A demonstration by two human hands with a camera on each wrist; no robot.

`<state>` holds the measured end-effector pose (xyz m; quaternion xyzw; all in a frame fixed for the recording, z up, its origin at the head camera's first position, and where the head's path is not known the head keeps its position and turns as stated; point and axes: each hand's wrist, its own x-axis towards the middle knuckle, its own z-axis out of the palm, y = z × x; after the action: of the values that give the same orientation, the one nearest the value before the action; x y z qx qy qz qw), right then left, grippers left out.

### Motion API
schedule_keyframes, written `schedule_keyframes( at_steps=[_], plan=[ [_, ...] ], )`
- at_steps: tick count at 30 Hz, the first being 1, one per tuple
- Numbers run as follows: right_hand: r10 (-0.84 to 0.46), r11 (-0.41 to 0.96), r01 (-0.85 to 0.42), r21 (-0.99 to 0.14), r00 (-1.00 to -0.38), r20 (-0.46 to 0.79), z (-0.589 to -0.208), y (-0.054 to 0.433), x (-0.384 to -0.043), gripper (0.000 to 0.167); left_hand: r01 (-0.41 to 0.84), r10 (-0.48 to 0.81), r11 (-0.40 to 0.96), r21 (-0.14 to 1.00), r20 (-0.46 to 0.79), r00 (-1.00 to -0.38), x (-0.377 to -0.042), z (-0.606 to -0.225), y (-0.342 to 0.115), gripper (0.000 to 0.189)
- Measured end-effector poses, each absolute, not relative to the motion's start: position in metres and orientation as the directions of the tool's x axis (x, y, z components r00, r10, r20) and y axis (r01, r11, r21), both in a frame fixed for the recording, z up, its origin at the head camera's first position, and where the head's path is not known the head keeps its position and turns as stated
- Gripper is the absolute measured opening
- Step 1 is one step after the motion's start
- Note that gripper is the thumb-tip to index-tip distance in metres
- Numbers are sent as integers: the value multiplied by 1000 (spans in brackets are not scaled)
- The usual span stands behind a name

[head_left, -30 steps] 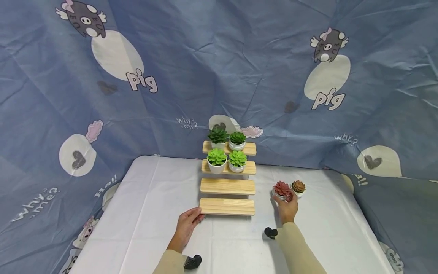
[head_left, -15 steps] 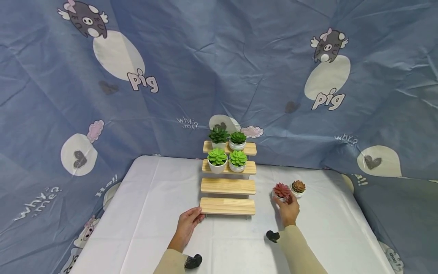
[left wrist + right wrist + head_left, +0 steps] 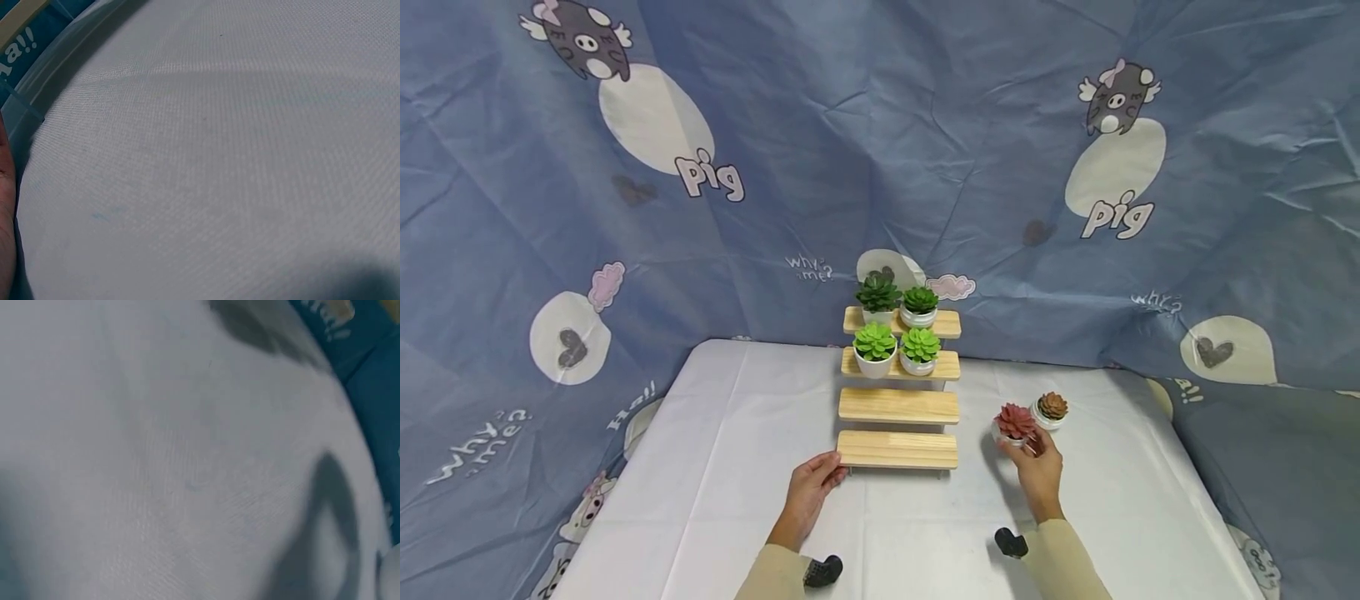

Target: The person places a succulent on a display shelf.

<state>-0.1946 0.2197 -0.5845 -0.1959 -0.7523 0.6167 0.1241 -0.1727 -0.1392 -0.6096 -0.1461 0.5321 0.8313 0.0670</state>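
In the head view my right hand (image 3: 1039, 479) grips a small white pot with a red succulent (image 3: 1015, 422), thumb and fingers round its side. The pot's edge (image 3: 391, 575) peeks in at the lower right of the right wrist view. My left hand (image 3: 811, 492) pinches the front left corner of a stepped wooden plant stand (image 3: 897, 450), at its lowest shelf. Only a strip of that hand (image 3: 6, 225) shows in the left wrist view. Just behind the red succulent, an orange-brown succulent (image 3: 1052, 407) in a white pot stands on the table.
On the stand's top shelf are two dark green succulents (image 3: 877, 293). Two bright green ones (image 3: 874, 343) occupy the shelf below, and the lower two shelves are bare. A white cloth covers the table (image 3: 737, 417). Blue printed fabric (image 3: 820, 167) rises behind and along both sides.
My right hand has drawn slightly toward me with the red succulent, widening the gap to the orange-brown one. The left hand stays at the stand's corner.
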Motion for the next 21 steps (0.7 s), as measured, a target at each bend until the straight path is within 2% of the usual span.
schedule_keyframes(
  at_steps=[12,21],
  plan=[
    [346,155,88,-984,-938,-30,-546,198,-185,71,-252,-50,-427,868,-302,-952,-174,-612,-139,14],
    [182,225,-67,-972,-977,109,-523,167,-188,69,-261,-47,-417,871,-307,-951,-174,-612,-138,13]
  ],
)
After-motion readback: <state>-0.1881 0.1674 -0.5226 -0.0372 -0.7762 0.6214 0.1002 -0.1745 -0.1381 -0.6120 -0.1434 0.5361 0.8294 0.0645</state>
